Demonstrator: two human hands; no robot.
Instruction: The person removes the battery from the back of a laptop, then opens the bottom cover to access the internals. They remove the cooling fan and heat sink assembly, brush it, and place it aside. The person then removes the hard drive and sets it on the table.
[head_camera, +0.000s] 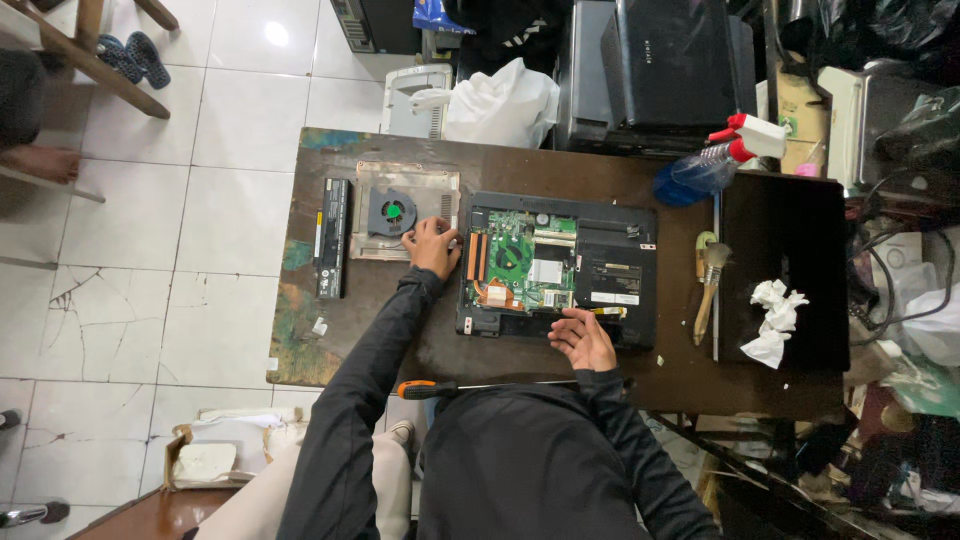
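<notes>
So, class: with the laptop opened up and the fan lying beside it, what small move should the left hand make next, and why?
Probably let go of the fan and draw the left hand back to the open laptop. The fan lies on the removed cover panel, clear of the green circuit board, while the right hand rests at the laptop's near edge.

A worn brown table (300, 330) stood on a white tiled floor (150, 270). A long black battery pack (333, 237) lay near its left edge. An orange-handled screwdriver (480, 386) rested along the near edge. Right of centre lay a wooden-handled brush (710, 290) beside a thin metal ruler (716, 300). A black panel (785, 230) at the right bore crumpled white tissue (777, 320). A blue spray bottle (712, 168) with a red-and-white trigger lay at the far edge; a white plastic bag (500, 105) sat behind the table.
</notes>
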